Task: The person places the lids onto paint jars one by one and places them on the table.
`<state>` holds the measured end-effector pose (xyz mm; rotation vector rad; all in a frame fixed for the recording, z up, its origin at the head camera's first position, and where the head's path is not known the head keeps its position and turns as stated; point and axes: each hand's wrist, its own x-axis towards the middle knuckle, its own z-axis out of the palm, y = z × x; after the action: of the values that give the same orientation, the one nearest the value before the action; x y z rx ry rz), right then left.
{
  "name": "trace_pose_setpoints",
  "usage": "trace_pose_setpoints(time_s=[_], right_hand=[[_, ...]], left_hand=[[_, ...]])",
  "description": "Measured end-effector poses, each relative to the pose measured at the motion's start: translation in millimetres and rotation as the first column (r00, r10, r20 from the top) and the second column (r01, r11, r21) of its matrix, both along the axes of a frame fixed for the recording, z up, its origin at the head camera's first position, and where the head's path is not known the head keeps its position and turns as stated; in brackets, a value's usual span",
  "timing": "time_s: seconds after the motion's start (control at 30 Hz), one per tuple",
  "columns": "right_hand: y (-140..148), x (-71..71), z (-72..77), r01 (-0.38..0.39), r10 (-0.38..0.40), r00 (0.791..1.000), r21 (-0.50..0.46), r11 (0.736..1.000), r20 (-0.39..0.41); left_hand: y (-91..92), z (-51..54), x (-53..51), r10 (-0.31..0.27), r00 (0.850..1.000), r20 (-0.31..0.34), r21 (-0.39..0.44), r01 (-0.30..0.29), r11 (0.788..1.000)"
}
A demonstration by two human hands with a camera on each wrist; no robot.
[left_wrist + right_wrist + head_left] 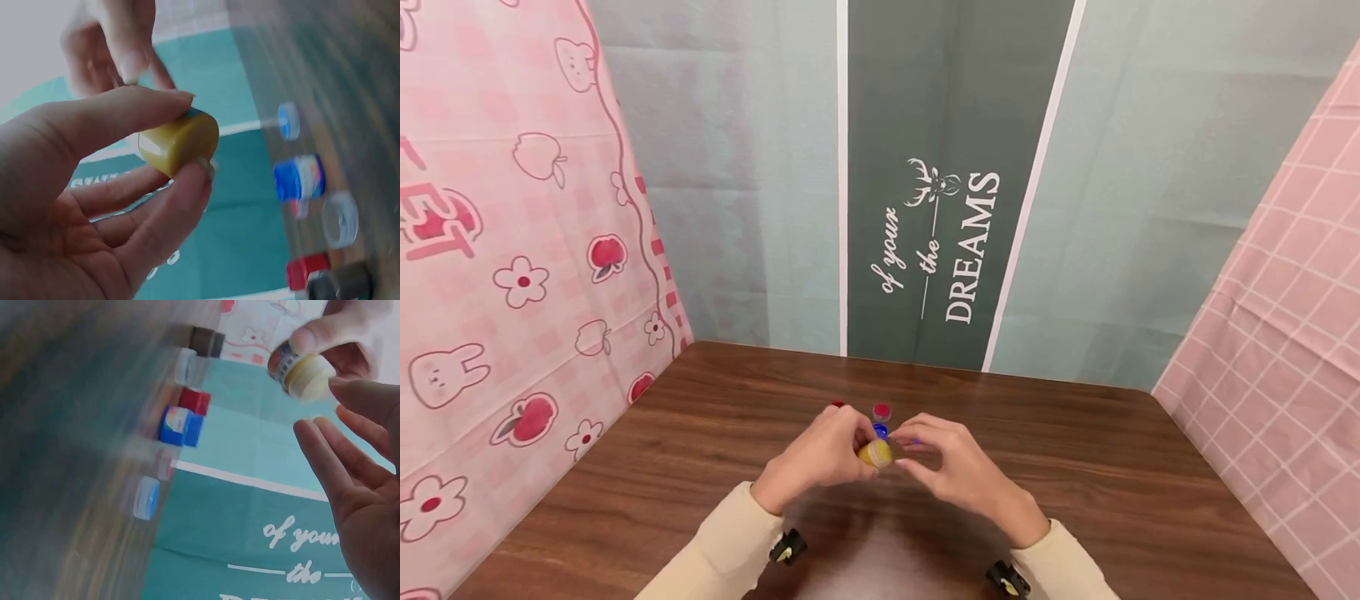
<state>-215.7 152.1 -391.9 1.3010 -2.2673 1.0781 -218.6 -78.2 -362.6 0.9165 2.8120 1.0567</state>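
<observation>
My left hand pinches a small yellow paint jar between thumb and fingers, above the table. In the left wrist view the jar's rounded yellow base shows. The right wrist view shows a printed label and a pale, whitish-yellow end turned towards my right hand. That hand hovers beside this end with fingers and thumb spread apart, holding nothing. Its thumb is very close to the jar; contact is unclear. Just beyond the hands stands an uncapped-looking blue paint jar, label facing out.
On the wooden table are a round blue-and-clear lid, a clear lid, a red jar or lid, a red-centred round piece and a dark jar. Cloth hangs behind the table and at both sides.
</observation>
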Motion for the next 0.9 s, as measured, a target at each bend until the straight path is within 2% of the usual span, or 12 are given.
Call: trace_pose_setpoints(time_s=[0.1,0.2,0.37,0.43,0.6,0.73,0.9], right_hand=[[5,-1.5,2.9,0.052,-0.052,0.998,-0.018,0.998,-0.017],[8,-2.9,3.4,0.066,-0.066,0.998,-0.015,0.998,-0.01],[10,-5.9,0.9,0.065,-0.065,0.998,0.007,0.998,-0.016],[11,-6.7,-0.1,0.064,-0.063,0.998,0.018,0.998,-0.016],[11,-6.6,-1.6,0.066,-0.066,0.998,0.057,0.996,0.004],[10,-6.0,-2.6,0.058,-0.059,0.998,0.078,0.995,0.019],[10,-5.6,-3.5,0.044,-0.049,0.997,0.096,0.994,0.059]], left_hand=[[-9.8,6.0,-6.1,0.114,0.993,0.007,-0.022,-0.114,0.993],[-22.5,9.7,-14.7,0.208,0.978,0.021,-0.043,-0.207,0.977],[-49.4,8.0,-33.0,0.304,0.952,0.025,-0.053,-0.302,0.952],[-59.9,5.1,-39.1,0.329,0.944,0.032,-0.06,-0.327,0.943],[-78.3,-6.2,-49.4,0.355,0.933,0.054,-0.086,-0.35,0.933],[-85.7,-17.1,-54.9,0.365,0.929,0.067,-0.101,-0.357,0.929],[-91.5,-28.1,-61.0,0.392,0.915,0.094,-0.128,-0.38,0.916]])
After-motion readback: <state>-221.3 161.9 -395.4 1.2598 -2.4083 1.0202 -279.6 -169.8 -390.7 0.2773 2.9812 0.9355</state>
